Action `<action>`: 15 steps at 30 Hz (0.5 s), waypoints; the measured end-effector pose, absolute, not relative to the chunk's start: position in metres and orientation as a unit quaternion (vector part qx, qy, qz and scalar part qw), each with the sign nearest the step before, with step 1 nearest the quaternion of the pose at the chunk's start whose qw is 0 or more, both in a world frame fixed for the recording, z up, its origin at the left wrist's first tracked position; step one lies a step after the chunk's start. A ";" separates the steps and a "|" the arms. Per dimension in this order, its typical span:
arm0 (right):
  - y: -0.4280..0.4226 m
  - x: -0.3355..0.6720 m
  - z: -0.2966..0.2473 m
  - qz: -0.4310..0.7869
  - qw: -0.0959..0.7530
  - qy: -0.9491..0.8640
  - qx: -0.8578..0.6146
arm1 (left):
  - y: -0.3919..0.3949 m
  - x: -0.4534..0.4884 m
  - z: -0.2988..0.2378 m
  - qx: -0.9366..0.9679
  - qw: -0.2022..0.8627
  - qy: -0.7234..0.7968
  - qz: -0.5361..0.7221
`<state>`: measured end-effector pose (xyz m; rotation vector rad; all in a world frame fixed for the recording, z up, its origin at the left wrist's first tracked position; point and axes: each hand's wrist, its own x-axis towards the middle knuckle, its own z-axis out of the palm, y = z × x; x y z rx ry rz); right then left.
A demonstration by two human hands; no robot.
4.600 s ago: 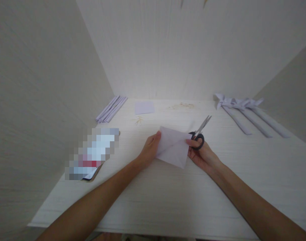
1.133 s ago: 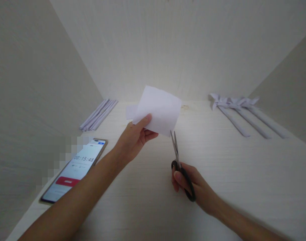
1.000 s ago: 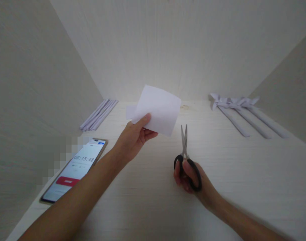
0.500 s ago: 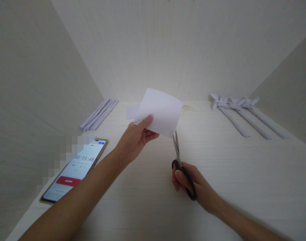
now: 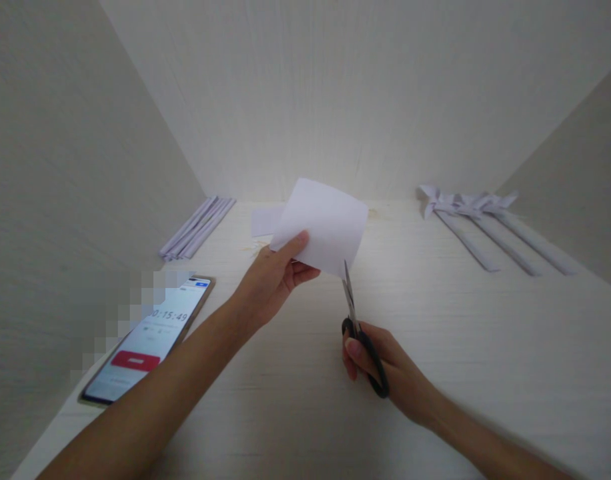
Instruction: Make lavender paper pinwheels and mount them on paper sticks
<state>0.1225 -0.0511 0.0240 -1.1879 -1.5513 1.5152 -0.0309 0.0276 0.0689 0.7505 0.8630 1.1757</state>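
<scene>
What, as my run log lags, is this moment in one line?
left hand: holds white paper | right hand: holds scissors at paper's lower edge | phone: screen lit

Scissors [image 5: 354,318] at lower corner of paper sheet [image 5: 325,223]
Left hand [image 5: 271,285] grips the paper sheet; right hand [image 5: 393,365] holds the scissors. Phone [image 5: 150,337] lies left, near rolled paper sticks [image 5: 198,230].

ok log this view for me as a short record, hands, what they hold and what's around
left hand: holding a white sheet
right hand: holding scissors
scissors state: slightly open, at the sheet's lower edge; contact unclear
back left: bunch of paper sticks
back centre: flat paper piece, partly hidden by the sheet
back right: three paper rolls, folded paper at their far ends
left side: phone, screen lit, digits ending 15:49
surface: pale table
</scene>
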 end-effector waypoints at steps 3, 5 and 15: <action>-0.051 0.123 0.024 0.578 0.327 -0.594 -0.454 | 0.027 -0.030 0.069 0.335 0.682 0.388 0.522; -0.051 0.123 0.023 0.575 0.327 -0.597 -0.453 | 0.027 -0.030 0.069 0.333 0.680 0.393 0.521; -0.052 0.123 0.024 0.575 0.318 -0.593 -0.464 | 0.026 -0.030 0.071 0.336 0.678 0.401 0.517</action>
